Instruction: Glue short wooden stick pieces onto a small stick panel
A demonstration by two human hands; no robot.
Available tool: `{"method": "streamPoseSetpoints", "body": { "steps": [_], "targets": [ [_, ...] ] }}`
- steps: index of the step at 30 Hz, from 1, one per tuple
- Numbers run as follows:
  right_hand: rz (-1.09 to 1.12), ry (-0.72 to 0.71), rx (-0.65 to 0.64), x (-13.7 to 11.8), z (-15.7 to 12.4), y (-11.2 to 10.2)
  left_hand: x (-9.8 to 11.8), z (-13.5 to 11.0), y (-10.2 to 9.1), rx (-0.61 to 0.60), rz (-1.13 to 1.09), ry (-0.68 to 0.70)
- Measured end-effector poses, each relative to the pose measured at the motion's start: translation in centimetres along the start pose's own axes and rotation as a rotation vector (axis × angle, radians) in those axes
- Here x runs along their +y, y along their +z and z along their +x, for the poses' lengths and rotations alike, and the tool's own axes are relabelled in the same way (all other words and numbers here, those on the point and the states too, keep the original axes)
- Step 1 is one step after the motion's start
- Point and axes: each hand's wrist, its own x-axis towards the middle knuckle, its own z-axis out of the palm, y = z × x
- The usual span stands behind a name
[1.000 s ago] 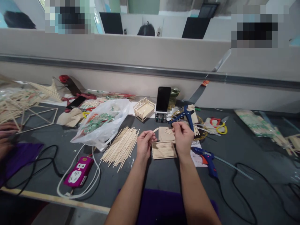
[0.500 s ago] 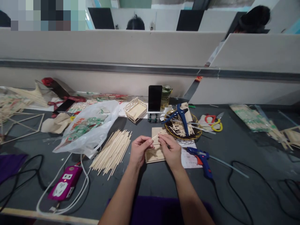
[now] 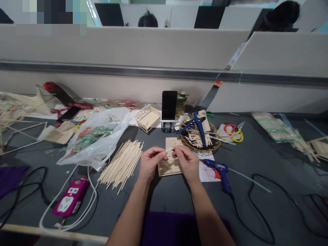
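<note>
Between the fingertips of my left hand (image 3: 151, 161) and my right hand (image 3: 187, 162) is a short thin wooden stick (image 3: 169, 149), pinched at both ends. Below them lies a flat panel of wooden sticks (image 3: 170, 169) in rows on a board (image 3: 169, 141); my hands hide part of it. To the left spreads a pile of long wooden sticks (image 3: 123, 165). Right of my right hand, a blue glue gun (image 3: 220, 172) rests on its side, its nozzle over a printed paper (image 3: 208, 176).
Behind the hands stand a small wooden stick model (image 3: 148, 118), a phone (image 3: 169, 105) on a stand, and a basket (image 3: 217, 145) with short sticks and blue pliers-like clamp (image 3: 200, 128). Scissors (image 3: 237, 134) lie right; a plastic bag (image 3: 112, 140) and purple power strip (image 3: 71, 198) sit left.
Both hands keep their pinch on the short stick and have barely moved. The whole view has shifted slightly.
</note>
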Motion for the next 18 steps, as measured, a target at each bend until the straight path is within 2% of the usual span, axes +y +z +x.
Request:
{"method": "streamPoseSetpoints", "body": {
  "steps": [3,8,18],
  "targets": [
    [0.12,0.109,0.04,0.26,0.21,-0.08,0.04,-0.15,0.14,-0.038,0.06,0.036],
    [0.179,0.176,0.081,0.86,0.45,-0.18,-0.22,-0.23,0.42,-0.007,0.04,-0.017],
    [0.241,0.187,0.083,0.5,0.27,-0.08,-0.58,-0.13,0.0,-0.024,0.029,-0.001]
  ]
}}
